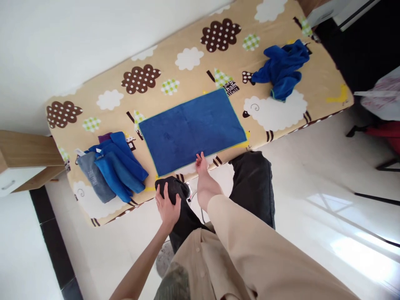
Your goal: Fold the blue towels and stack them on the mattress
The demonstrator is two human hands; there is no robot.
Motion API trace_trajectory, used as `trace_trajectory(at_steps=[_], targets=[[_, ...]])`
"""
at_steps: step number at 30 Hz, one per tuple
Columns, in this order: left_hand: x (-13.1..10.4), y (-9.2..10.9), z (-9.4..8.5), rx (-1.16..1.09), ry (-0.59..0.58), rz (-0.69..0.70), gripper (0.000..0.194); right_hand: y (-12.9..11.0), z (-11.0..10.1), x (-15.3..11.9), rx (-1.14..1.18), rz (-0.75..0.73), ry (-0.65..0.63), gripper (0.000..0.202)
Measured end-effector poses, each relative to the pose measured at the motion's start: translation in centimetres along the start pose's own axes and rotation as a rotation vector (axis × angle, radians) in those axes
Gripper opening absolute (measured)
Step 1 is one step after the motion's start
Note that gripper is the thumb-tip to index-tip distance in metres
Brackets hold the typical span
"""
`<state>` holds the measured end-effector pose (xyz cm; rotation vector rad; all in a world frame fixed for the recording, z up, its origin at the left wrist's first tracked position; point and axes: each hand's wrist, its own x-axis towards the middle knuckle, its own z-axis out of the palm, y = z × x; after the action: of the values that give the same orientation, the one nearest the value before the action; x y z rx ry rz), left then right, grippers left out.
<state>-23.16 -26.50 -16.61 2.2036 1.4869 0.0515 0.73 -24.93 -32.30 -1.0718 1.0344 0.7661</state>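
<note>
A blue towel [192,131] with a thin green edge lies spread flat in the middle of the patterned bed cover. My right hand [201,163] is at its near edge, palm turned up; the fingers are loosely bent and a little apart, with nothing visible in them. Spread over my left knee, my left hand [168,206] holds nothing. To the left is a group of folded or rolled cloths [115,166] in blue and grey, with a bit of purple behind. A crumpled blue towel [283,68] lies at the right.
The bed cover [175,108] has clouds and sheep printed on it. A white wall [78,37] runs along the far side. At the left end stands a wooden cabinet [28,148] with a white drawer. A red chair [386,135] and a plastic bag [381,98] are at the right.
</note>
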Motion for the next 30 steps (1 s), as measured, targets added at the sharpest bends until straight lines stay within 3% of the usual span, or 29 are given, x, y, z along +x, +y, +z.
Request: trace_trajectory(at_steps=[6, 12, 14, 16, 19, 23, 27, 30], targets=[[0.6, -2.0, -0.6, -0.027, -0.028, 0.030, 0.063, -0.2, 0.1, -0.3, 0.049, 0.041, 0.020, 0.017], [0.0, -1.8, -0.4, -0.047, 0.031, 0.007, 0.060, -0.2, 0.1, -0.3, 0.029, 0.054, 0.037, 0.019], [0.5, -1.4, -0.5, -0.062, 0.079, 0.073, 0.048, -0.3, 0.2, -0.3, 0.003, 0.060, 0.052, 0.021], [2.4, -0.5, -0.6, -0.088, 0.084, 0.202, 0.035, -0.3, 0.3, -0.3, -0.021, 0.064, 0.067, 0.022], [8.9, 2.2, -0.6, -0.123, -0.062, 0.366, 0.035, -0.2, 0.1, -0.1, -0.059, 0.051, 0.051, 0.022], [22.5, 7.6, 0.2, -0.067, -0.226, 0.447, 0.032, -0.1, -0.1, 0.4, -0.145, 0.037, 0.028, 0.025], [35.1, 13.9, 2.4, 0.044, -0.305, 0.345, 0.034, 0.0, -0.1, 0.6, -0.117, 0.065, 0.062, 0.025], [41.1, 17.7, 4.5, 0.144, -0.353, 0.261, 0.040, 0.0, 0.0, 0.7, -0.142, 0.058, 0.058, 0.026]])
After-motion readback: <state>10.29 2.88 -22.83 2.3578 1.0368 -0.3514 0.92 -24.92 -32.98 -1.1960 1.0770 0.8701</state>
